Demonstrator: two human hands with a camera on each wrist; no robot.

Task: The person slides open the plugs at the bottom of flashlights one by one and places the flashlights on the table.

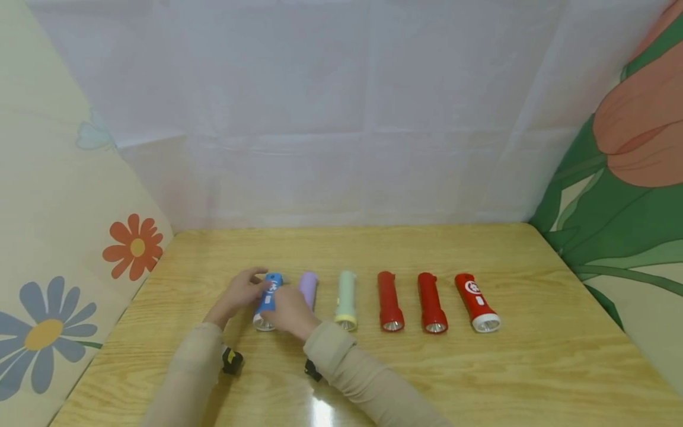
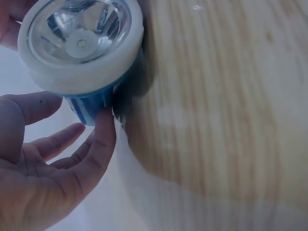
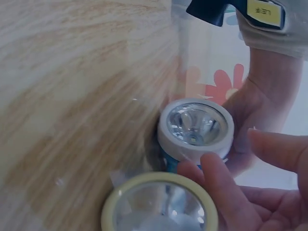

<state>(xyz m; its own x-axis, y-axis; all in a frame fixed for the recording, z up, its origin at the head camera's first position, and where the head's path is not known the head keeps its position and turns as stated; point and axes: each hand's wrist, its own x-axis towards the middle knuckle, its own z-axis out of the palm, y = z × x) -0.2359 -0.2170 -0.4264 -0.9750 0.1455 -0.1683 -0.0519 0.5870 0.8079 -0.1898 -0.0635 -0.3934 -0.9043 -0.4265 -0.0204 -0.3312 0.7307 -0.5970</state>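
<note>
On the table (image 1: 400, 379), the blue flashlight (image 1: 265, 303) is being touched by the left hand (image 1: 245, 290); whether it is being gripped cannot be told. The right hand (image 1: 290, 309) is being held with fingers apart. If swung carelessly, the purple flashlight (image 1: 308, 286) could be getting bumped by it.

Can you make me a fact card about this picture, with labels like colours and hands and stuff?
Count: six in a row
Order, left to right: blue flashlight, purple flashlight, mint flashlight, first red flashlight, second red flashlight, white-rimmed red flashlight
Left hand: at the blue flashlight's left side, seeming to touch it
Right hand: at the blue flashlight's right, hiding the purple one's lower end in the head view
Lens ends: towards the person, wherever visible
Sleeves: beige
Surface: wood-grain table
</note>
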